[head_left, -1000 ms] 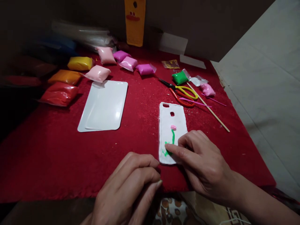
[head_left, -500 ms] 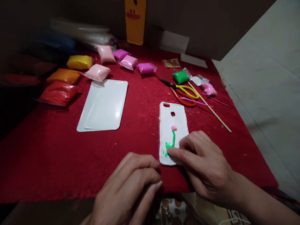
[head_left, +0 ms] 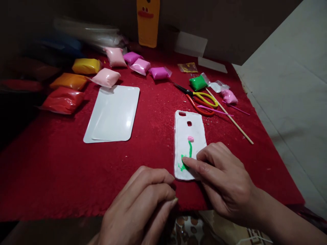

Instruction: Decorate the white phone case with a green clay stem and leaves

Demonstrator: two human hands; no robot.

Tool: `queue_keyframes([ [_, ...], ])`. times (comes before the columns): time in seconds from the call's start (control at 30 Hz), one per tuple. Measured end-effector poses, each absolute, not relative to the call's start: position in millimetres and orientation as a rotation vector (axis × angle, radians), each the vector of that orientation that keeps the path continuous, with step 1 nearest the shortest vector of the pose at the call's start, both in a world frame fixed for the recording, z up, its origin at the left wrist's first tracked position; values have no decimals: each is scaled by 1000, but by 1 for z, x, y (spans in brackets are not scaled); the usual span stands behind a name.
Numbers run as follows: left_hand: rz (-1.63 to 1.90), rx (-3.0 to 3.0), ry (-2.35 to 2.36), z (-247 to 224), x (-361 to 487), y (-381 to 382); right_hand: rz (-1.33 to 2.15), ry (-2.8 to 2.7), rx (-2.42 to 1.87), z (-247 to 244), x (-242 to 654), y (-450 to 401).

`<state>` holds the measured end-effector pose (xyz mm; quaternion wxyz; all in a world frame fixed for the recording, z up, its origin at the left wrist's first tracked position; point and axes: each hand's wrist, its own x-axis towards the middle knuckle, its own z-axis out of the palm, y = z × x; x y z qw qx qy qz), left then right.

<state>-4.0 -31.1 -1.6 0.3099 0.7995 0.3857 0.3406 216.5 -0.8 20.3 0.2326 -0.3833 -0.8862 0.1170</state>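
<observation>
A white clay-covered phone case (head_left: pixel 198 129) lies on the red cloth, with two cutouts at its top end. On it are a small pink clay piece (head_left: pixel 190 139), a thin green clay stem (head_left: pixel 190 149) and a smeared green patch (head_left: pixel 183 166) at the lower left. My right hand (head_left: pixel 224 177) has its index finger stretched onto the green patch; the other fingers are bent and partly hidden. My left hand (head_left: pixel 143 200) rests at the case's lower left corner, fingers curled and closed against the thumb. Whatever may be between them is hidden.
Beyond the case lie scissors (head_left: pixel 204 100), a wooden stick (head_left: pixel 237 127) and a green clay packet (head_left: pixel 198 82). A white board (head_left: pixel 114 112) is on the left, behind it several clay packets, including a red one (head_left: pixel 63 100). A yellow case (head_left: pixel 147 27) leans upright at the back.
My right index fingertip has shifted slightly upward on the green patch. The left hand stays in place, and the view has moved a little.
</observation>
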Motion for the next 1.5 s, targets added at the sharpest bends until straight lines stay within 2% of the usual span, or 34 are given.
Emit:
queue_keyframes([
  [0.3,891,2077,1028,-4,-5,-33,434,-2400,-1018,25,220,-6],
  [0.6,902,2104,1017,-3,-5,-29,321,-2459,-1030,19,216,-2],
  [0.83,912,2092,1009,-6,-4,-32,461,-2400,-1023,26,221,-5],
  [1.17,926,2088,1032,-1,-2,-30,370,-2426,-1005,20,224,-8],
  [1.5,924,2057,1027,-4,-1,-31,455,-2404,-943,24,224,-8],
])
